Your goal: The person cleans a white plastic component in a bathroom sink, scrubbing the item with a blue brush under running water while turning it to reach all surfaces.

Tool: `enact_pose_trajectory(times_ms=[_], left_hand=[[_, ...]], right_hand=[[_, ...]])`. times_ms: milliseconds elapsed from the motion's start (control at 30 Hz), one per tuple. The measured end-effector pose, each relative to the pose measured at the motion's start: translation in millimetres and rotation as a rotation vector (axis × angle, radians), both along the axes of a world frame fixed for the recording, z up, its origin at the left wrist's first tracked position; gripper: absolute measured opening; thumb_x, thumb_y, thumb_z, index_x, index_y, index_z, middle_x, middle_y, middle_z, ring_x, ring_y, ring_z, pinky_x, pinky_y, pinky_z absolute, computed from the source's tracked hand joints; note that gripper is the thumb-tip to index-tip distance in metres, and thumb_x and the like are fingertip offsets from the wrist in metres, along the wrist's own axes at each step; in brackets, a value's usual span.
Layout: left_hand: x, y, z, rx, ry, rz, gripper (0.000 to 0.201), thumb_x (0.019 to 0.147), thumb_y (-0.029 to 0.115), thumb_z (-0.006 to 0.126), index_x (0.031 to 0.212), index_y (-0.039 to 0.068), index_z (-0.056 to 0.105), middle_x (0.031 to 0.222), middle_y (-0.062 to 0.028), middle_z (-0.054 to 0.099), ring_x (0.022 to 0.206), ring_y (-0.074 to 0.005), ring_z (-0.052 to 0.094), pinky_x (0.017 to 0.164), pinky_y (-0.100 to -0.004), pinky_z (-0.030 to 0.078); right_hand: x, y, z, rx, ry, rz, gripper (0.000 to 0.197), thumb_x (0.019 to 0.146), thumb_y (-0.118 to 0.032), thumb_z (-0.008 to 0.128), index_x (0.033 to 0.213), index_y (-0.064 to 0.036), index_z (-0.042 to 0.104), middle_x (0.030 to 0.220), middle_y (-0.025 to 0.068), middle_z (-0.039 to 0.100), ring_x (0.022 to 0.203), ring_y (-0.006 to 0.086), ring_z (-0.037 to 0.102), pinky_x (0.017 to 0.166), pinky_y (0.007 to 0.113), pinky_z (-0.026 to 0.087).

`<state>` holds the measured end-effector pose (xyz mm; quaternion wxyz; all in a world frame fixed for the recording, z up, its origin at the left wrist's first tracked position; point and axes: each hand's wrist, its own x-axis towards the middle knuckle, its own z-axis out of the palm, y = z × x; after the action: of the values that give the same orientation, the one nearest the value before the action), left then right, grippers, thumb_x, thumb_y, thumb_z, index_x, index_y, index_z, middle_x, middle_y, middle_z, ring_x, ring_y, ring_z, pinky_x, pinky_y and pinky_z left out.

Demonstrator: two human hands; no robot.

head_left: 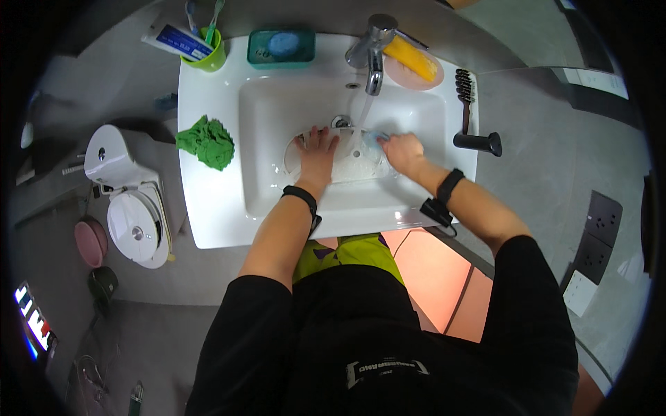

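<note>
My left hand (318, 149) has its fingers spread, pressing on a flat, pale, round-ended piece (359, 168) that lies wet in the white sink basin (260, 173). My right hand (405, 150) is closed at the right end of this piece, gripping a small light-blue thing (377, 139) whose kind is hard to make out. A thin stream of water runs from the chrome faucet (374, 73) onto the piece, between my hands. White foam or wetness shows on its surface. Each wrist wears a black band.
A bunched green cloth (208, 143) lies on the sink's left rim. Along the back stand a green cup (214, 57) with toothbrushes and a tube, a teal soap dish (281, 61), and a pink dish (399, 72) with a yellow item. A hairbrush (465, 104) rests on the right rim.
</note>
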<state>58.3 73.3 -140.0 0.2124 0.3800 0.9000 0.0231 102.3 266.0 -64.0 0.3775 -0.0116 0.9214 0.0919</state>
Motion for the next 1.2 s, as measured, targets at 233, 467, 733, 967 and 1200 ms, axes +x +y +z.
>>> enact_pose_trajectory(times_ms=[233,467,733,967,1200], left_hand=[[-1,6,4,-0.107,-0.027,0.051,0.102,0.045,0.037,0.077,0.13,0.02,0.023,0.136,-0.0096,0.017,0.125,-0.0314,0.014,0.09,-0.0627,0.019],[-1,12,8,-0.136,-0.009,0.04,0.099,0.045,0.037,0.077,0.129,0.02,0.027,0.136,-0.0087,0.018,0.125,-0.0309,0.014,0.091,-0.0629,0.016],[1,6,5,-0.097,0.013,0.019,0.105,0.043,0.039,0.077,0.13,0.019,0.022,0.136,-0.0103,0.016,0.124,-0.033,0.015,0.09,-0.0635,0.015],[-3,7,10,-0.082,-0.007,0.032,0.103,0.043,0.04,0.077,0.13,0.019,0.024,0.136,-0.0101,0.018,0.124,-0.0333,0.016,0.09,-0.0632,0.015],[-16,0,19,0.055,-0.119,0.015,0.1,0.047,0.037,0.076,0.13,0.015,0.023,0.135,-0.0158,0.015,0.124,-0.0341,0.017,0.094,-0.0549,0.018]], right_hand=[[6,12,-4,-0.037,0.117,0.164,0.028,0.079,-0.009,0.041,0.104,-0.0106,0.052,0.079,0.0082,0.059,0.073,0.0243,0.059,0.06,0.035,0.047],[46,1,-11,-0.23,0.029,-0.251,0.03,0.076,-0.008,0.039,0.102,-0.0034,0.054,0.076,0.0188,0.059,0.067,0.0311,0.058,0.057,0.038,0.047],[38,-6,-42,-0.77,0.006,-1.353,0.036,0.081,-0.021,0.046,0.114,-0.0069,0.048,0.069,0.016,0.057,0.05,0.0202,0.053,0.047,0.032,0.042],[39,-14,-40,-0.473,0.341,-0.774,0.038,0.078,-0.019,0.043,0.115,-0.0089,0.047,0.092,0.0205,0.056,0.085,0.0356,0.053,0.075,0.04,0.043],[98,24,-58,-0.597,0.702,-0.615,0.035,0.078,-0.022,0.051,0.11,-0.0082,0.051,0.083,0.0126,0.059,0.071,0.0279,0.057,0.062,0.038,0.045]])
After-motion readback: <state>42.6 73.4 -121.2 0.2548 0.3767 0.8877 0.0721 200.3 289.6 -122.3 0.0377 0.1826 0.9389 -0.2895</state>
